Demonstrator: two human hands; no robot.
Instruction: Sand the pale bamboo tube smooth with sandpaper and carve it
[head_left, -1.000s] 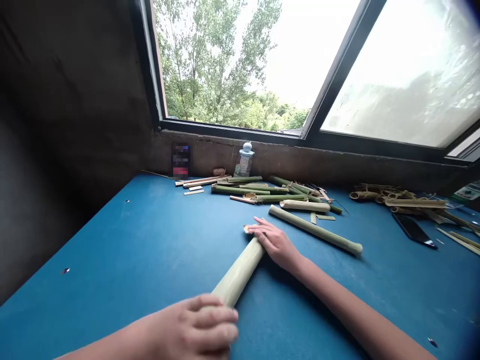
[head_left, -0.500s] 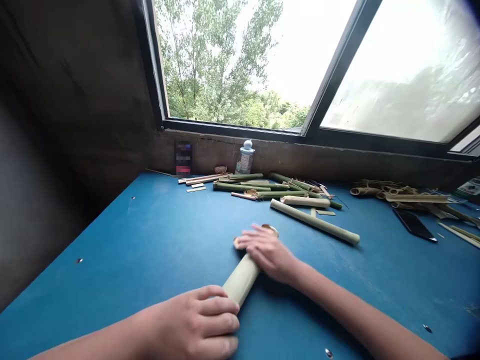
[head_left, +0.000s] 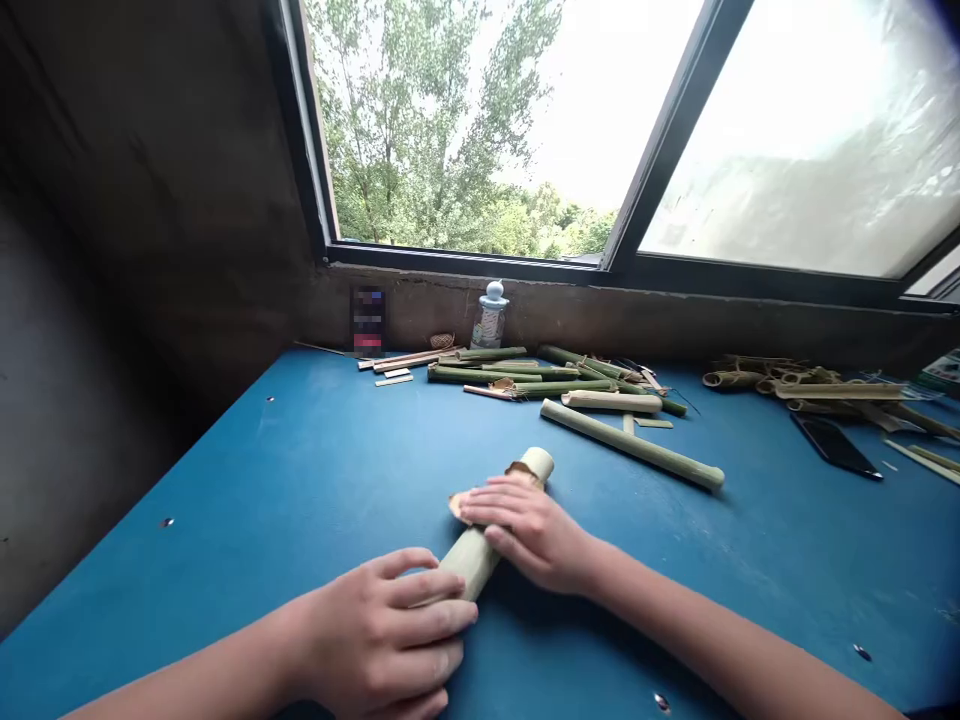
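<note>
A pale green bamboo tube [head_left: 471, 562] lies at a slant on the blue table in front of me. My left hand [head_left: 382, 635] is wrapped over its near end and holds it against the table. Around the tube's upper part is a curled tan sheet [head_left: 459, 505] that looks like sandpaper, dark brown along one edge. My right hand [head_left: 525, 525] presses this sheet onto the bamboo, fingers closed over it. Beyond the sheet the tube's far end sticks out. The underside of the tube and my left fingertips' grip beneath are hidden.
Another peeled bamboo tube [head_left: 631, 445] lies behind to the right. Several green bamboo pieces [head_left: 517, 375] are piled by the wall, near a white-capped bottle [head_left: 491, 315]. At the right are a black phone [head_left: 836, 445] and bamboo scraps [head_left: 832, 390]. Metal screws dot the blue table [head_left: 300, 500].
My right hand and the sandpaper have slid toward me along the bamboo tube, baring its far end. My left hand stays at the near end, shifted slightly.
</note>
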